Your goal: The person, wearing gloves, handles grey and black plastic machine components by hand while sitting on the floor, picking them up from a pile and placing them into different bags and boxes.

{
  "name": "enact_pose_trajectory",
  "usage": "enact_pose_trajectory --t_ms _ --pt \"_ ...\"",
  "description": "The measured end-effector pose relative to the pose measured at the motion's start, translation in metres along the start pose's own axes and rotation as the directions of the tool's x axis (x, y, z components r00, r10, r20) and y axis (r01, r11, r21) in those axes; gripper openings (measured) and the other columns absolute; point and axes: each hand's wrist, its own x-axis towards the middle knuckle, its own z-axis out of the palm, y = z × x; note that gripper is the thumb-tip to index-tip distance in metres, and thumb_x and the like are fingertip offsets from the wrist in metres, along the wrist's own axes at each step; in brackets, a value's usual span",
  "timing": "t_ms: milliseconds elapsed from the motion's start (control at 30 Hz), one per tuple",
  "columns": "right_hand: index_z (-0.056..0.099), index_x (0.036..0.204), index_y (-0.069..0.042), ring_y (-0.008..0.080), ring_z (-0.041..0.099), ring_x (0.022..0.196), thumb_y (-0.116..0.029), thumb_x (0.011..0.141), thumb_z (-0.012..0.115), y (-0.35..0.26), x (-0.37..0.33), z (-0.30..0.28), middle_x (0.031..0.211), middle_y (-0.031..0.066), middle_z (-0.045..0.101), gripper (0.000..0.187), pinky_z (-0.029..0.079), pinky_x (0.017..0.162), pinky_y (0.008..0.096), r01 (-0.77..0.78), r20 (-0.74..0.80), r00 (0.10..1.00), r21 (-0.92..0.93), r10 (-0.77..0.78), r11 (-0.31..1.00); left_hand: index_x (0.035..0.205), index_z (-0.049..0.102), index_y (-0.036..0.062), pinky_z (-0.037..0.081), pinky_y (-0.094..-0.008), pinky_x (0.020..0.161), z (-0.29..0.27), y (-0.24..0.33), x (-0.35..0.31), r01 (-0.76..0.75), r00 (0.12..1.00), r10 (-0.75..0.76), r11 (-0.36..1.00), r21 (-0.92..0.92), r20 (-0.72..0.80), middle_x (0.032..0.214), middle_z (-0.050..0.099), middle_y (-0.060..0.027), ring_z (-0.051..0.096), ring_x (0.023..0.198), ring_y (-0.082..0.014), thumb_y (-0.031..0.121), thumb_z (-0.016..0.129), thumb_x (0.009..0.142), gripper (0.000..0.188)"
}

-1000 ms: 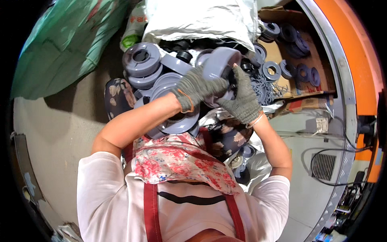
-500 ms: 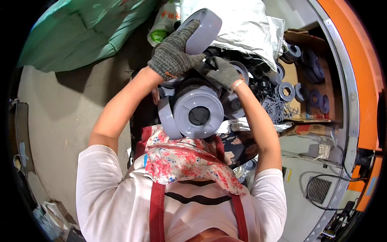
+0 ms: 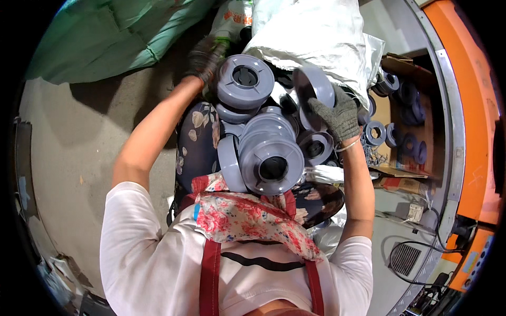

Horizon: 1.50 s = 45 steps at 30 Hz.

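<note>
Head view, from my end: I've got the gloved right hand [image 3: 341,116] curled on the rim of a grey ring [image 3: 320,87], thumb side against it — ring is tilted, a bit blurred, just below the white sack [image 3: 311,39]. Gloved left hand [image 3: 204,60] is blurred beside the stacked grey rings [image 3: 243,98] — I can't tell its opening or grip. Black-centred grey ring [image 3: 291,163] sits near the floral apron [image 3: 245,210].

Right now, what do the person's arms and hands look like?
The right hand wears a grey knitted glove and a thin pale wristband. The left hand wears a dark glove, blurred. Short white sleeves leave the forearms bare.
</note>
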Motion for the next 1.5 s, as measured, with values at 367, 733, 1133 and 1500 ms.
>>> enact_pose_trajectory --t_ms 367,733,1133,1500 --pt "0.042 0.124 0.001 0.0357 0.052 0.104 -0.037 0.064 0.071 0.000 0.043 0.102 0.113 0.0244 0.053 0.077 0.042 0.089 0.0394 0.097 0.022 0.995 -0.132 -0.094 0.987 0.115 0.054 0.0085 0.043 -0.0331 0.086 0.003 0.010 -0.005 0.743 0.416 -0.345 0.662 -0.096 0.841 0.111 0.058 -0.0072 0.055 0.097 -0.0211 0.036 0.055 0.084 0.041" --pt "0.044 0.122 0.002 0.0347 0.050 0.108 -0.037 0.063 0.071 0.023 0.003 0.101 0.117 0.0242 0.051 0.076 0.039 0.093 0.0379 -0.093 -0.034 0.995 -0.127 0.089 0.988 0.115 0.054 0.0072 0.046 -0.0318 0.083 0.076 -0.016 -0.007 0.809 0.527 -0.289 0.458 -0.368 0.799 0.108 0.059 -0.0065 0.057 0.092 -0.0171 0.030 0.056 0.086 0.037" --pt "0.048 0.118 0.001 0.0317 0.057 0.097 -0.033 0.062 0.072 0.053 -0.003 0.095 0.106 0.0214 0.058 0.069 0.044 0.085 0.0359 -0.152 -0.150 0.977 0.010 0.151 0.988 0.123 0.046 0.0079 0.042 -0.0356 0.089 0.041 -0.019 -0.013 0.794 0.238 -0.243 0.606 -0.045 0.941 0.121 0.050 -0.0074 0.048 0.107 -0.0187 0.034 0.059 0.083 0.050" --pt "0.051 0.114 0.002 0.0312 0.057 0.095 -0.029 0.062 0.073 0.050 -0.038 0.072 0.104 0.0197 0.058 0.064 0.045 0.083 0.0360 -0.168 -0.288 0.939 0.088 0.186 0.982 0.111 0.057 0.0051 0.047 -0.0318 0.079 0.066 0.005 -0.015 0.739 0.380 -0.204 0.654 -0.164 0.902 0.100 0.062 -0.0099 0.058 0.090 -0.0185 0.027 0.069 0.070 0.048"
